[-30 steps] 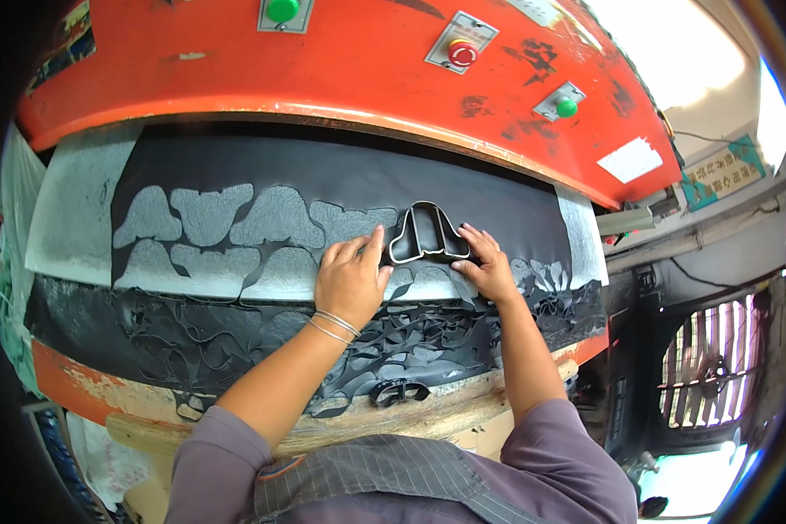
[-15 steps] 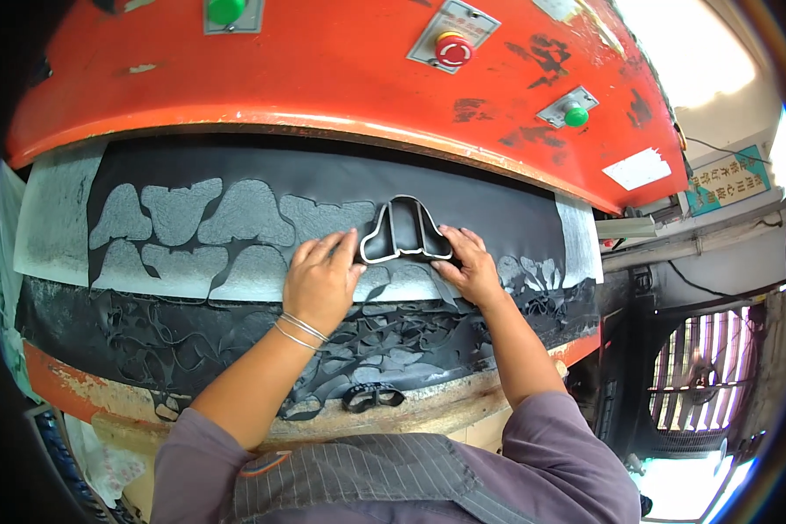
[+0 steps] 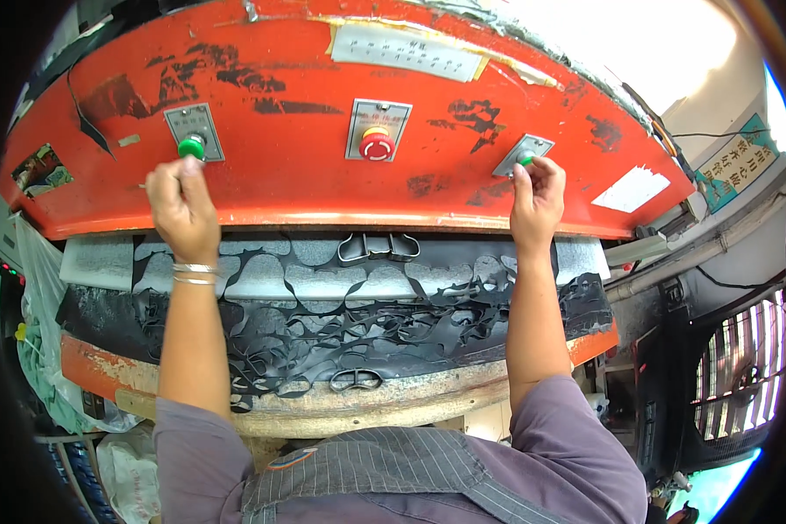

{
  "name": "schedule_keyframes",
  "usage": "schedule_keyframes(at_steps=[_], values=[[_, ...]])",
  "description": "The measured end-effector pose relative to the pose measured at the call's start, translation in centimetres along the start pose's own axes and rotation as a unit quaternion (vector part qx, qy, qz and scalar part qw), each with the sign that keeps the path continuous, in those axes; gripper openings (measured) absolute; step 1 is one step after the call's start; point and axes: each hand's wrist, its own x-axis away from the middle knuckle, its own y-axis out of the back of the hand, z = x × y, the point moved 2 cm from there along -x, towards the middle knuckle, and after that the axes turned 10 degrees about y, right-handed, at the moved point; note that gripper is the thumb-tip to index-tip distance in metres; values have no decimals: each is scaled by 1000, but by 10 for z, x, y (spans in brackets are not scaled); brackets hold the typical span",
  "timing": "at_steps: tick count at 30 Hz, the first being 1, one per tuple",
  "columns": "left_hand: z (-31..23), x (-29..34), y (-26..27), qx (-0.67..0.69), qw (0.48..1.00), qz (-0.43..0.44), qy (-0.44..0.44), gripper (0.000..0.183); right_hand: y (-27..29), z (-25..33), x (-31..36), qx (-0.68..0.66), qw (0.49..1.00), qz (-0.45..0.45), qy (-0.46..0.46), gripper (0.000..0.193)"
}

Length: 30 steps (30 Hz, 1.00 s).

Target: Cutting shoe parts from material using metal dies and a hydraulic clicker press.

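Thumb up against the left green push button (image 3: 191,147), my left hand (image 3: 183,205) has its fingers curled with nothing in them. My right hand (image 3: 537,201) is likewise closed, its thumb at the right green push button (image 3: 525,158) and partly covering it. Below and between my hands, a metal cutting die (image 3: 377,249) rests on a black sheet (image 3: 450,251), its far part hidden under the orange machine front (image 3: 306,188). Cut-out shapes in the sheet let a pale board (image 3: 310,284) show through.
A red stop knob (image 3: 376,144) sits between the green buttons. Tangled black offcuts (image 3: 275,336) cover the near part of the bed, with a second small die-like loop (image 3: 355,380) by the wooden edge (image 3: 428,397). A fan (image 3: 742,375) stands at right.
Both hands have let go of the cutting die and moved up to the green buttons, left and right. The view has shifted, so more of the orange machine front shows.
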Motion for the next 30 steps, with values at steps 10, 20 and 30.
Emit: schedule_keyframes(at_steps=[10, 20, 30], values=[[-62, 104, 86, -20, 886, 415, 205, 32, 44, 83, 125, -3, 915, 373, -157, 20], [-106, 237, 157, -181, 871, 436, 134, 22, 31, 162, 218, -85, 688, 713, 106, 39], [-93, 241, 145, -155, 878, 435, 123, 18, -116, 48, 94, 52, 802, 466, 371, 12]])
